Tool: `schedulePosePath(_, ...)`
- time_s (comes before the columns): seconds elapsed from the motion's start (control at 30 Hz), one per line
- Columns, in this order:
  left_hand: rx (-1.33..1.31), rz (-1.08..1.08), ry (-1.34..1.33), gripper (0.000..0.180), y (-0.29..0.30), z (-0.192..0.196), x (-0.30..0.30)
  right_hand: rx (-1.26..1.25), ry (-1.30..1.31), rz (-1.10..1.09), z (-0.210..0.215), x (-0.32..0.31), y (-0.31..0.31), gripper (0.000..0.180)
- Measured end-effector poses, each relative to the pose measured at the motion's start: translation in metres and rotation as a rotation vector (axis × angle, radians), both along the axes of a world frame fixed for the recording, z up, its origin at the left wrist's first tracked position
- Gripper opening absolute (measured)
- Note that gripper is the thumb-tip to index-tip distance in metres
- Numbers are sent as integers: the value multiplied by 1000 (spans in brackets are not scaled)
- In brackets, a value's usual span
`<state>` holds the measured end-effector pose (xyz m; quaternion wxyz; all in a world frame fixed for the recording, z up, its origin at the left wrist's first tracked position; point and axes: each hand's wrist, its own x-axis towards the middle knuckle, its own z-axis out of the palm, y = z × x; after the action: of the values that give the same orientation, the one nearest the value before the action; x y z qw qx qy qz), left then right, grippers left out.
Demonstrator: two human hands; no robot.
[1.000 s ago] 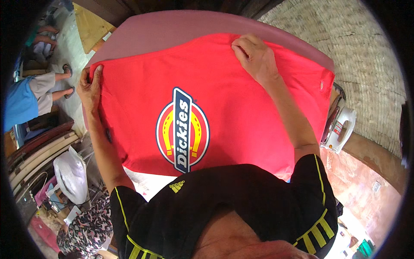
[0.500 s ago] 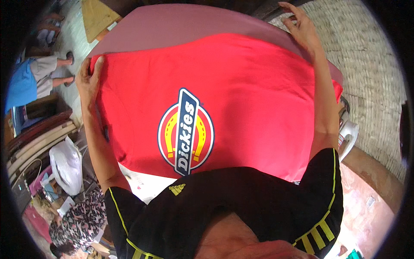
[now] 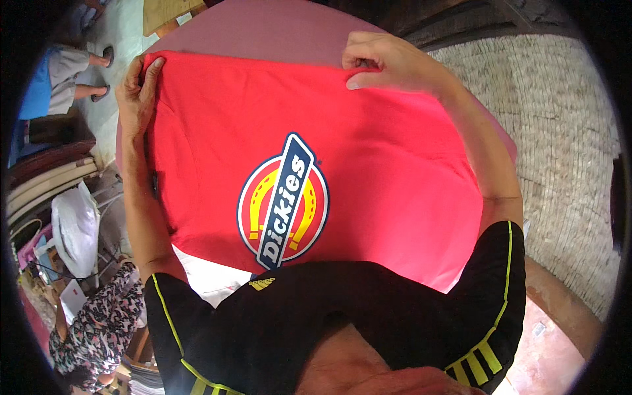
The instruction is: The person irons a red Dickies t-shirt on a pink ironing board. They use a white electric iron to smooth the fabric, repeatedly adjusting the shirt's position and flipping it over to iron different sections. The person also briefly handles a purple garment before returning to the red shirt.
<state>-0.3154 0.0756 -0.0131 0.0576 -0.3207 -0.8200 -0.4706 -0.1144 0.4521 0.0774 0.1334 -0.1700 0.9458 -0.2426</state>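
Observation:
A red T-shirt point(image 3: 395, 178) with a large blue, yellow and white printed emblem lies spread over a mauve padded surface point(image 3: 276, 26). Its neck and sleeves cannot be made out. At the far left corner, my left hand point(image 3: 138, 92) pinches the cloth between thumb and fingers. My right hand point(image 3: 388, 62) is bent inward over the far edge, right of the middle, thumb and fingers closed on the cloth there. Between the two hands the far edge runs nearly straight. Soft folds cross the cloth below my right hand. The near edge is partly hidden behind my chest.
Woven matting point(image 3: 553, 125) covers the right side. A white surface point(image 3: 210, 273) shows under the near left edge. Leftward are a white plastic bag point(image 3: 76, 227), a person in a patterned top point(image 3: 105, 326), and another person's legs point(image 3: 89, 76). A wooden piece point(image 3: 164, 13) stands at the far left.
My right hand, earlier open beyond the right side, has moved left and taken hold of the far edge. The left far corner has moved farther away, and the far edge has straightened.

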Motion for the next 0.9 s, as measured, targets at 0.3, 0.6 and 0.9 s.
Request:
schedulePosePath(0.3,7,22,-52,20,-2,-2,-1,-634,-493,-18,0,-16,9,13)
schedulePosePath(0.6,-10,2,-116,23,-1,-1,-4,-363,-403,73,4,-27,44,20)
schedulePosePath(0.9,-99,-43,-92,22,-22,7,-14,-239,-163,140,-4,-35,54,17)
